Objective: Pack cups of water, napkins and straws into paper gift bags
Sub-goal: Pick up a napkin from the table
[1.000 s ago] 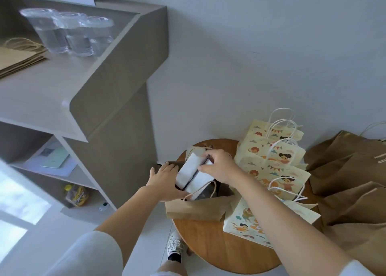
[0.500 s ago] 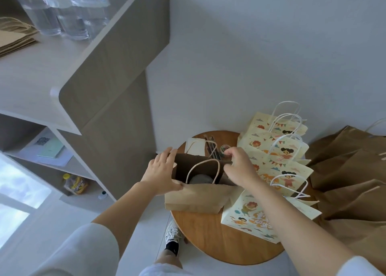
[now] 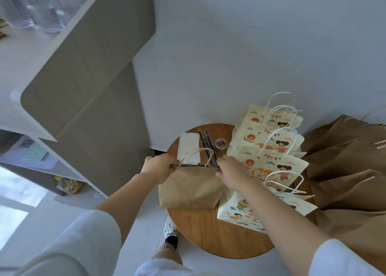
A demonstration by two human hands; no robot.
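Brown kraft paper bag [image 3: 190,187] is stood upright on the round wooden table [image 3: 219,238], held between both hands with its broad face toward the wearer. Its mouth is pressed to a thin slit. The slit's long axis runs left to right from one hand to the other, and the opening points up. Twisted paper handles [image 3: 196,155] are raised above the slit.

Left hand [image 3: 157,167] is curled on the bag's left top corner, the rim pinched, forearm stretched forward. Right hand [image 3: 231,169] is curled on the right top corner, the rim pinched likewise, arm reaching in from the lower right. White sleeves are seen on both arms.

Just beyond the hands, a folded napkin stack [image 3: 188,148] is laid flat. Dark straws [image 3: 206,144] lie beside it, long axis pointing away from the wearer. A small round tub of coloured clips [image 3: 221,144] sits beyond the right hand.

Right of the right hand, printed cartoon gift bags [image 3: 271,150] with white handles are overlapped. Orange characters are printed on one and cannot be read. Further right, larger brown bags [image 3: 344,171] are piled.

Far up-left of the left hand, lidded cups of water [image 3: 41,10] are stood on a shelf unit [image 3: 87,66].
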